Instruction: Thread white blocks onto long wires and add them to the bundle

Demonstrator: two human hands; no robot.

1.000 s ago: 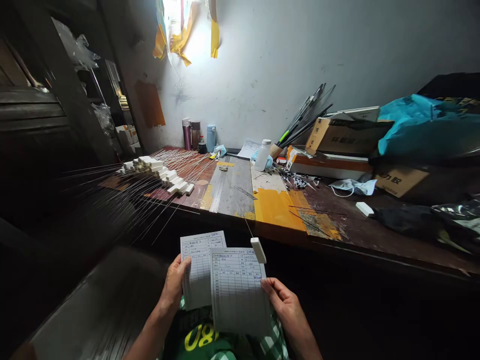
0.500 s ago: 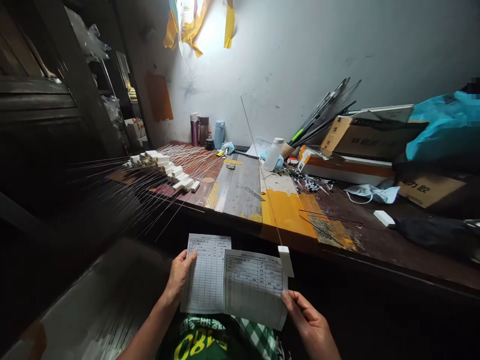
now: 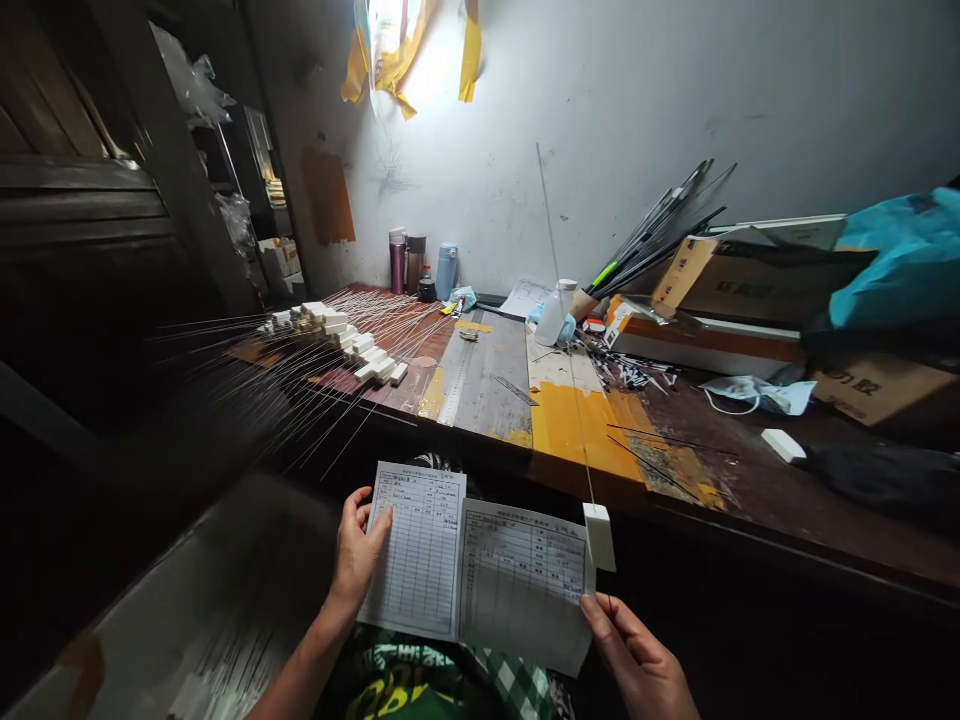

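Pinched in my left hand is the left edge of a printed form, held upright in front of my lap. My right hand grips the lower right side of a second form, which sits close beside the first, their edges meeting. Just above my right fingers a white block stands behind the paper's corner, with a long thin wire rising from it. A short dark piece of wire shows below the block at my right fingers. What holds the block is partly hidden.
On the table at left lies a pile of white blocks with wires sticking out past the front edge. Bottles stand by the wall. At right are a white bottle, cardboard boxes, a face mask and one white block.
The view has shifted slightly left, so the table appears further right. Both hands still hold the forms, and my right hand, block and right form have moved slightly right and down in view.
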